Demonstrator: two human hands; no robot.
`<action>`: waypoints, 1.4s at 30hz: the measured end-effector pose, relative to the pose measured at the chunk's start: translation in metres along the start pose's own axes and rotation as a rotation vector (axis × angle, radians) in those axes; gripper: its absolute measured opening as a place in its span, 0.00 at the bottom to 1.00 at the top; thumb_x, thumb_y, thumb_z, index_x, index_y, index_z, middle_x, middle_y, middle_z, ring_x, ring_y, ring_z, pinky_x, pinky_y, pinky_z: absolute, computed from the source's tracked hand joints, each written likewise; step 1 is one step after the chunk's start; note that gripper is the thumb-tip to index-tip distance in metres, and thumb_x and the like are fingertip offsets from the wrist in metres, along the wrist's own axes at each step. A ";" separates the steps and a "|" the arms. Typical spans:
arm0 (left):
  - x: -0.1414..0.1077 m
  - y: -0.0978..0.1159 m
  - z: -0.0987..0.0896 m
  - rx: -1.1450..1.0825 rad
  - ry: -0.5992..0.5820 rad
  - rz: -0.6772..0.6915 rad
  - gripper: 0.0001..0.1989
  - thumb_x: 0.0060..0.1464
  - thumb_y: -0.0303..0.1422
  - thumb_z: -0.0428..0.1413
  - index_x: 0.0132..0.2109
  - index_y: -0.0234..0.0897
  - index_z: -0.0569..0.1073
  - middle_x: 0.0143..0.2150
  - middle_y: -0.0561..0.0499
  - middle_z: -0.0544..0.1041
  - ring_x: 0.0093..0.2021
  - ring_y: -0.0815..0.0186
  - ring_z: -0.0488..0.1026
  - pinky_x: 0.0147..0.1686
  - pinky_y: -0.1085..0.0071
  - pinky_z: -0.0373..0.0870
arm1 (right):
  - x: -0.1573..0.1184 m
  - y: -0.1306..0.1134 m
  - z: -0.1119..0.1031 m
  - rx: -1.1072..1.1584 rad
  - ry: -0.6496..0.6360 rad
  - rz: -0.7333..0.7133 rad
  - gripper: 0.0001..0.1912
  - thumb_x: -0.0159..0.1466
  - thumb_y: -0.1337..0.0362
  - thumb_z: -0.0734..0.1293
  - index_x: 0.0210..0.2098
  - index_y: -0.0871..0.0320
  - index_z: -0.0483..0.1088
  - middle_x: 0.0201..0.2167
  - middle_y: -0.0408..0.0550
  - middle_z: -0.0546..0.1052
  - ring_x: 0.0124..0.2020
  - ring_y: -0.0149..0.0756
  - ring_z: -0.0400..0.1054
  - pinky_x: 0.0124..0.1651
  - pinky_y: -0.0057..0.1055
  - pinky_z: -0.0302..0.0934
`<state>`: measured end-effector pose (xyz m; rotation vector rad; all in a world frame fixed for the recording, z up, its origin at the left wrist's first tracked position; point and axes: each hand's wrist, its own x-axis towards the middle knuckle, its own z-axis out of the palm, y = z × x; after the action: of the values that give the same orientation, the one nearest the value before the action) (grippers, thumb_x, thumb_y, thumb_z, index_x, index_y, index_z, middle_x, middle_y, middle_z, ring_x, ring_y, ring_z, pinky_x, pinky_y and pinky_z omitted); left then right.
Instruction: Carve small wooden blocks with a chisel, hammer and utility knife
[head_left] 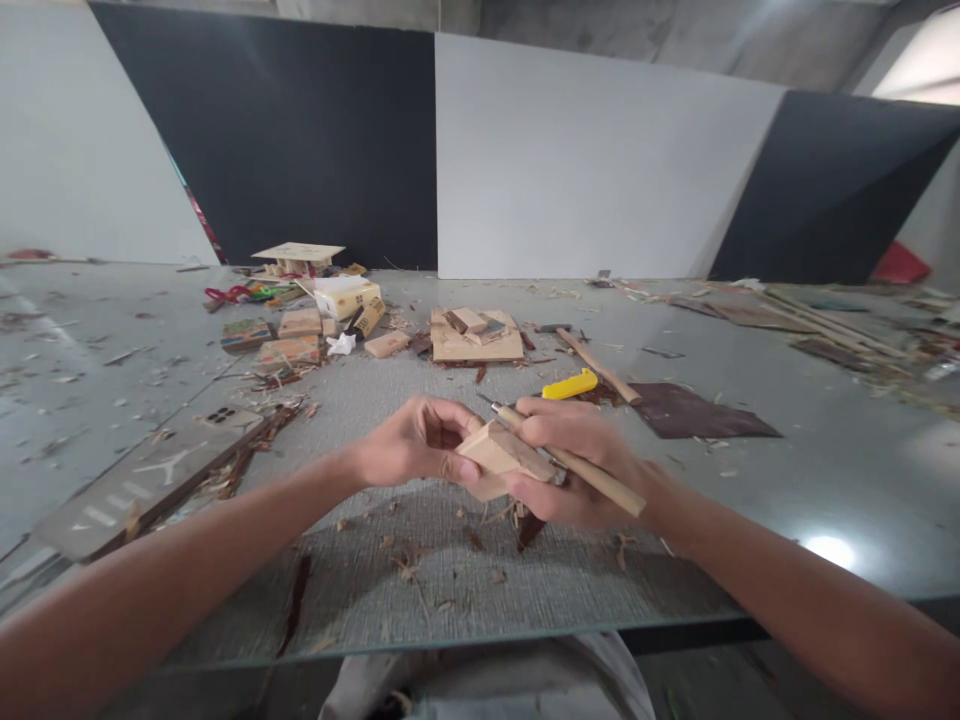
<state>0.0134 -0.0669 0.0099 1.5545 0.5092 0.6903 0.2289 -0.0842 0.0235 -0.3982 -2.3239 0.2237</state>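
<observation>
Both hands meet above the grey mat near the table's front. My left hand (420, 440) is closed on the left side of a pale wooden block (499, 458), its thumb on the near face. My right hand (577, 460) is closed round a carving tool (600, 480) with a light wooden handle, and its lower fingers touch the block's right side. The tool's metal tip points up and left, just above the block. Behind the right hand lies a yellow cutter (570, 384).
A hammer (600, 368) and dark sandpaper (705, 411) lie right of centre. Farther back is a wooden board (477, 345) with small blocks on it. At left are a phone-shaped panel (157, 480), wood pieces (289, 352) and a yellow box (345, 298). Shavings are scattered around.
</observation>
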 end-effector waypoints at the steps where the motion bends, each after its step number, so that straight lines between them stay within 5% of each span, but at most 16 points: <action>1: 0.000 0.000 0.001 -0.003 0.001 0.000 0.15 0.38 0.37 0.68 0.32 0.32 0.76 0.24 0.52 0.74 0.23 0.72 0.67 0.22 0.76 0.64 | 0.000 -0.001 0.000 0.002 -0.005 0.002 0.13 0.57 0.64 0.64 0.23 0.53 0.53 0.20 0.39 0.55 0.22 0.31 0.50 0.25 0.31 0.47; 9: 0.001 -0.011 0.004 -0.068 0.102 0.137 0.09 0.40 0.26 0.66 0.32 0.34 0.76 0.29 0.52 0.77 0.28 0.71 0.71 0.29 0.74 0.69 | -0.002 0.002 0.003 -0.134 0.005 0.034 0.13 0.58 0.59 0.66 0.24 0.55 0.58 0.21 0.38 0.55 0.22 0.29 0.50 0.24 0.29 0.45; 15: 0.002 -0.011 0.004 0.095 0.161 0.260 0.09 0.42 0.27 0.66 0.33 0.32 0.75 0.31 0.50 0.75 0.31 0.69 0.70 0.33 0.72 0.69 | -0.001 0.004 0.009 -0.143 -0.026 0.072 0.13 0.63 0.59 0.64 0.24 0.57 0.63 0.20 0.40 0.60 0.23 0.28 0.54 0.25 0.29 0.46; 21: -0.001 -0.003 0.005 0.116 0.061 0.096 0.10 0.44 0.33 0.65 0.32 0.30 0.76 0.28 0.50 0.74 0.28 0.70 0.69 0.29 0.73 0.68 | 0.003 -0.001 0.006 -0.026 -0.104 0.047 0.12 0.62 0.63 0.61 0.23 0.57 0.61 0.21 0.39 0.59 0.22 0.27 0.52 0.25 0.28 0.47; 28: -0.004 -0.002 0.004 -0.004 -0.004 0.020 0.10 0.37 0.27 0.68 0.27 0.31 0.74 0.25 0.52 0.74 0.26 0.71 0.69 0.27 0.75 0.66 | -0.002 -0.002 0.008 0.084 -0.222 0.096 0.10 0.63 0.61 0.61 0.27 0.58 0.63 0.25 0.40 0.60 0.24 0.27 0.54 0.27 0.28 0.50; 34: 0.002 -0.008 0.003 0.088 0.090 0.019 0.09 0.42 0.31 0.65 0.31 0.31 0.75 0.27 0.52 0.75 0.26 0.71 0.69 0.27 0.74 0.66 | 0.000 0.005 0.008 -0.046 -0.133 0.142 0.14 0.64 0.56 0.61 0.25 0.57 0.61 0.22 0.40 0.59 0.23 0.28 0.53 0.26 0.28 0.48; 38: 0.005 0.000 -0.034 0.243 0.329 0.073 0.14 0.51 0.40 0.59 0.40 0.33 0.74 0.34 0.48 0.77 0.31 0.69 0.71 0.29 0.74 0.66 | 0.000 0.023 -0.002 -0.095 -0.036 0.284 0.13 0.61 0.53 0.65 0.31 0.58 0.65 0.25 0.42 0.66 0.25 0.29 0.59 0.28 0.29 0.52; 40: -0.004 0.016 -0.077 0.394 0.443 0.016 0.20 0.55 0.45 0.55 0.46 0.33 0.73 0.40 0.46 0.77 0.35 0.67 0.72 0.34 0.71 0.68 | 0.000 0.030 -0.009 -0.099 0.011 0.345 0.11 0.63 0.56 0.64 0.34 0.58 0.66 0.27 0.43 0.68 0.27 0.30 0.62 0.30 0.29 0.55; 42: -0.021 0.033 -0.129 0.715 0.677 -0.092 0.25 0.56 0.49 0.51 0.51 0.33 0.71 0.44 0.46 0.77 0.38 0.65 0.71 0.37 0.69 0.67 | 0.001 0.035 -0.015 -0.106 0.045 0.380 0.08 0.64 0.59 0.63 0.34 0.57 0.66 0.25 0.43 0.69 0.25 0.30 0.62 0.30 0.30 0.55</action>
<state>-0.0937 0.0084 0.0428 1.9096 1.4449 1.0325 0.2467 -0.0501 0.0254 -0.8892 -2.2053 0.2717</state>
